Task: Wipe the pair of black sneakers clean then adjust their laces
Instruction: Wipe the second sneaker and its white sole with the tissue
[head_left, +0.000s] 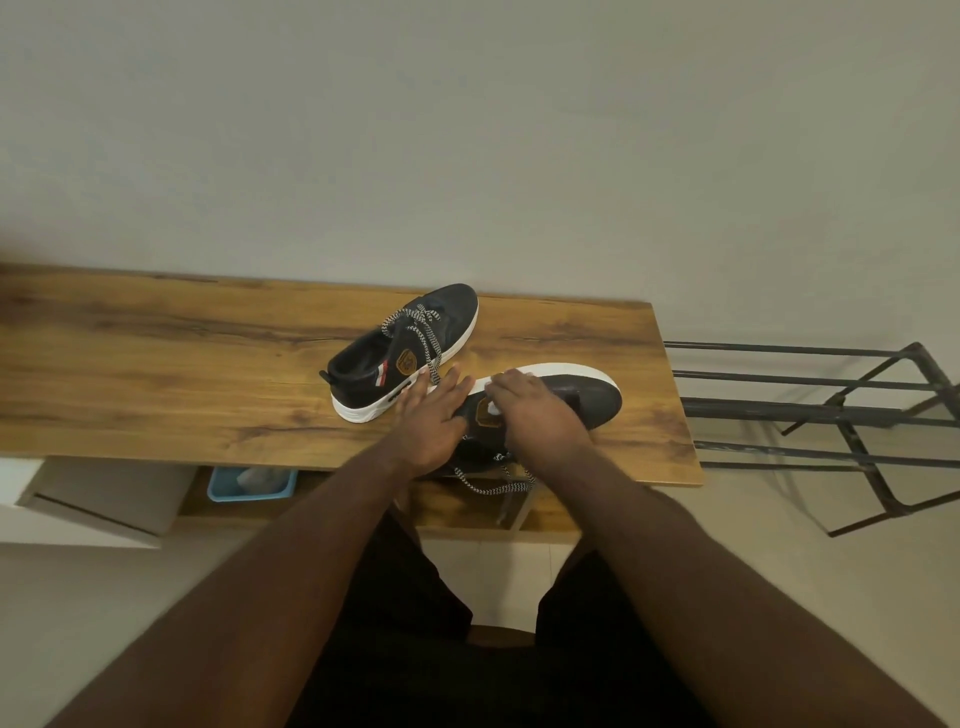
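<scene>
Two black sneakers with white soles lie on a wooden table. The far sneaker stands upright with loose black-and-white laces. The near sneaker lies tipped on its side, sole edge away from me, its laces hanging over the table's front edge. My left hand rests flat on its heel part with straight fingers. My right hand presses a small white wipe against the side of the shoe, fingers curled over it. Most of the wipe is hidden under the hand.
A black metal rack stands to the right of the table. Below the tabletop a blue tray sits on a lower shelf, and a white box is at the left. A plain wall runs behind the table.
</scene>
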